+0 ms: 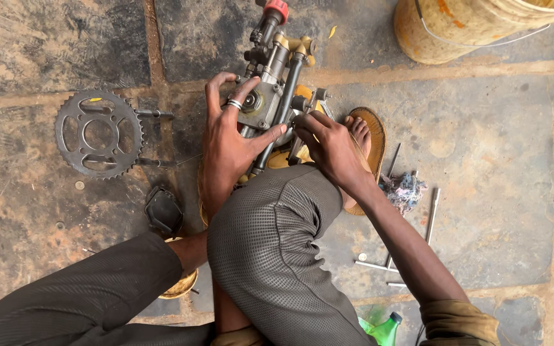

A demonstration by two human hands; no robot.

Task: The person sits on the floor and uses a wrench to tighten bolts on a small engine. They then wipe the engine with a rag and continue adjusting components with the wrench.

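Note:
A metal pump assembly (pixel 276 77) with brass fittings, a black pipe and a red cap at its far end lies on the stone floor. My left hand (pixel 229 144), a ring on one finger, spreads over the pump's grey body and presses it down. My right hand (pixel 328 147) pinches a small part at the pump's near right side, beside my sandalled foot (pixel 361 138). What the right fingers hold is hidden. My bent knee (pixel 270 237) in grey trousers covers the pump's near end.
A toothed sprocket (pixel 99 133) lies to the left with two bolts beside it. A black rubber piece (pixel 163 210) sits near my knee. Several long bolts (pixel 432 214) and a rag (pixel 404 190) lie right. A yellow bucket (pixel 463 25) stands top right; a green bottle (pixel 385 330) bottom.

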